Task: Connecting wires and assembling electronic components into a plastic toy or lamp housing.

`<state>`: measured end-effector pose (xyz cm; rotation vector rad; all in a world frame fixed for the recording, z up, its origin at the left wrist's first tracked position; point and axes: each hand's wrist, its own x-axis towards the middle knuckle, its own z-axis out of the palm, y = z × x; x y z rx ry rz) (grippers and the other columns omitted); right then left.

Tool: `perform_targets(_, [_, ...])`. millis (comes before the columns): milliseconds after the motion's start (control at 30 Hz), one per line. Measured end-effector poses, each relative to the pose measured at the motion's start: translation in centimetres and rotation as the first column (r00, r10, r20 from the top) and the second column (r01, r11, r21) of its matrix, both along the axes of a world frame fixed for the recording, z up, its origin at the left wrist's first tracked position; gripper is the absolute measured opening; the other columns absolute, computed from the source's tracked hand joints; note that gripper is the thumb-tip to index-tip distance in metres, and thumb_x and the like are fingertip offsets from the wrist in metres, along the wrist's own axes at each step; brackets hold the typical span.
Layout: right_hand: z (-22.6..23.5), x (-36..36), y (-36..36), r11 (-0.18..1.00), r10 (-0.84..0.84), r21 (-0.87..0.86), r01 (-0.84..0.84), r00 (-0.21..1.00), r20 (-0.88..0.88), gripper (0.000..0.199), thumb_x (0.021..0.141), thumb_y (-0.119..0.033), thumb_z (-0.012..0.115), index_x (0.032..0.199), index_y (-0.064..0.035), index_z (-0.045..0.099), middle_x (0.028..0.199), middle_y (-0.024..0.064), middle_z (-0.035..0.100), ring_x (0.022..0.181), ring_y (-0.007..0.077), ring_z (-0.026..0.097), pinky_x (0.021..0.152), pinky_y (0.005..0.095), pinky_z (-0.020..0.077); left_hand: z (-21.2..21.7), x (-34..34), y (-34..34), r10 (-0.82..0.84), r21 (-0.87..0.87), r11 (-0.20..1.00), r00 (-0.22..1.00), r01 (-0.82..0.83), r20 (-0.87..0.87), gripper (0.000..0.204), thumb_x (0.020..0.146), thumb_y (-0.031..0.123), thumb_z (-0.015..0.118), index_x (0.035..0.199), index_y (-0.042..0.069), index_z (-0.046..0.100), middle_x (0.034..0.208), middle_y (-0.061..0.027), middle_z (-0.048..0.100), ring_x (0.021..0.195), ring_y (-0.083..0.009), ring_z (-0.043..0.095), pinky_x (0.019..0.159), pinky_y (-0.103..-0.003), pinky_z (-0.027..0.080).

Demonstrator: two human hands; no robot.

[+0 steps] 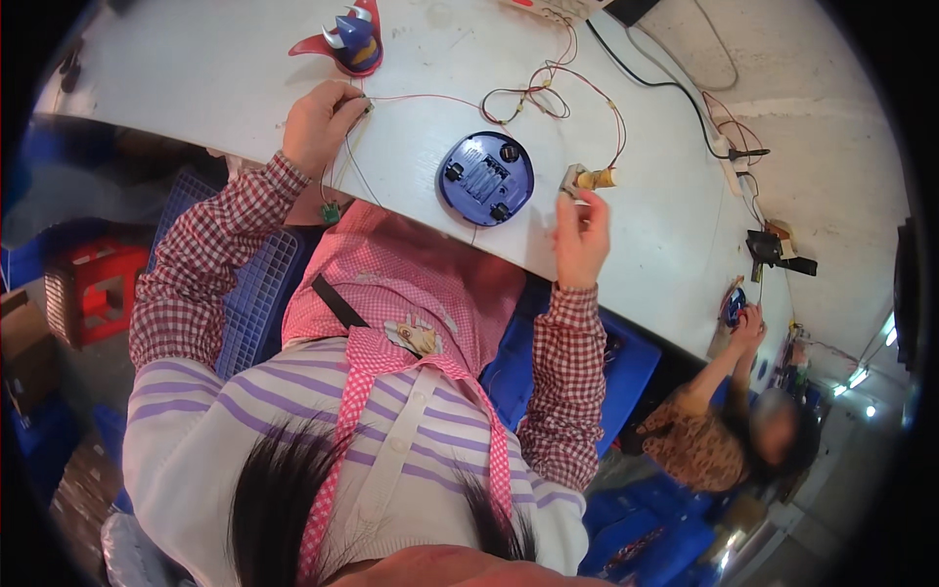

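Head view, looking down on a person's own two hands at work over a white tabletop (245, 78). A round blue plastic base (485, 178), its underside up with a ribbed battery bay and three dark screw wells, lies on the tabletop between the hands, near the front edge. The right hand (581, 235) is raised just right of the base, fingers curled closed around a small yellowish motor (594, 179) with a metal bracket, pinched at the fingertips. Thin red wires (548, 93) loop from the motor up across the tabletop and back toward the left hand (321, 122), which is closed in a loose fist pinching the wire end against the surface. A dark thin wire hangs from that hand over the table edge to a tiny green circuit board (332, 210). Behind the left hand stands a red and blue toy part with silver horns (347, 41). Both forearms wear red checked sleeves. Far right, a black cable (665, 83) runs across the tabletop, and another person (729, 421) sits at the same tabletop handling a small blue item.
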<state>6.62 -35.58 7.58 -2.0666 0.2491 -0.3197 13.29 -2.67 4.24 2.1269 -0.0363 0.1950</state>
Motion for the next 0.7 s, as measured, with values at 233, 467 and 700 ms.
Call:
perform_targets(233, [-0.3,4.5,-3.0,0.987,-0.03,-0.148,0.058,0.982,0.186,0.027,0.082,-0.019,0.067,0.099,-0.0002,0.057,0.078,0.006,0.058,0.062,0.0111,0.051,0.058,0.0219,0.0441,1.5,-0.1,0.0,-0.088,0.241,0.97,0.955,0.018,0.283,0.023,0.084,0.015,0.062,0.102,0.001,0.061,0.083,-0.0066,0.059,0.067,-0.0144,0.053,0.064,-0.023,0.045])
perform_targets(467, [5.2,4.8,-1.0,0.95,0.103,0.284,-0.133,0.988,0.115,0.018,0.083,-0.014,0.065,0.093,-0.001,0.059,0.076,0.0058,0.058,0.059,0.0094,0.051,0.051,0.0202,0.0445,2.1,-0.5,-5.3,-0.342,0.2,0.932,0.918,0.303,0.202,0.031,0.085,0.023,0.062,0.107,0.001,0.059,0.083,-0.0083,0.058,0.066,-0.0194,0.054,0.064,-0.028,0.047])
perform_targets(700, [3.8,1.9,5.2,0.958,0.267,0.075,-0.275,0.958,0.107,0.018,0.08,-0.007,0.068,0.093,-0.0009,0.058,0.079,0.0054,0.057,0.056,0.0089,0.049,0.048,0.02,0.0438,0.6,1.1,-9.4,-0.418,0.3,0.867,0.909,0.399,0.0,0.032,0.084,0.025,0.056,0.105,0.002,0.056,0.07,-0.0127,0.064,0.06,-0.029,0.06,0.058,-0.035,0.047])
